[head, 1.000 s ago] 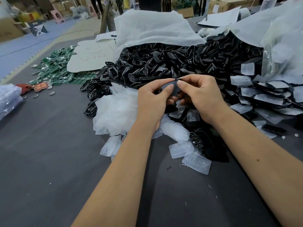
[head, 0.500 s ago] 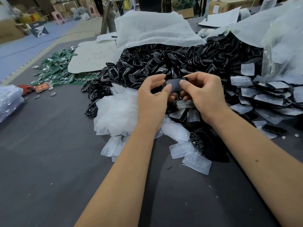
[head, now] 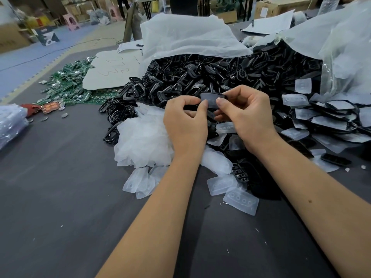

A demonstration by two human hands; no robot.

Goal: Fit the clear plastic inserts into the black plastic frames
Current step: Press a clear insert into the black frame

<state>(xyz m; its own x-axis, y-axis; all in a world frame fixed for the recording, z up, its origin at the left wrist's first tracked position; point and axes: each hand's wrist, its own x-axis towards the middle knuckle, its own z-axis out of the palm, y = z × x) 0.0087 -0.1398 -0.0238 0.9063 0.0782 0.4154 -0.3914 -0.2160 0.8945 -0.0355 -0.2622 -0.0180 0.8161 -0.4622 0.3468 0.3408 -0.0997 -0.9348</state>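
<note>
While both hands (head: 216,115) pinch it, the clear insert (head: 210,99) has risen.

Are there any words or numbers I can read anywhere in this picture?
None can be read.
White cardboard sheet: red scribbled marks, not legible.
Brown cardboard box: white label, print too small.
Green circuit boards: markings too small.
Orange tag: pattern too blurred.

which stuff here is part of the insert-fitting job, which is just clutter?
Job:
- clear plastic insert and black plastic frame pinched by left hand and right hand
- heap of black frames
- loose clear inserts

Clutter:
- green circuit boards
- white cardboard sheet
</note>
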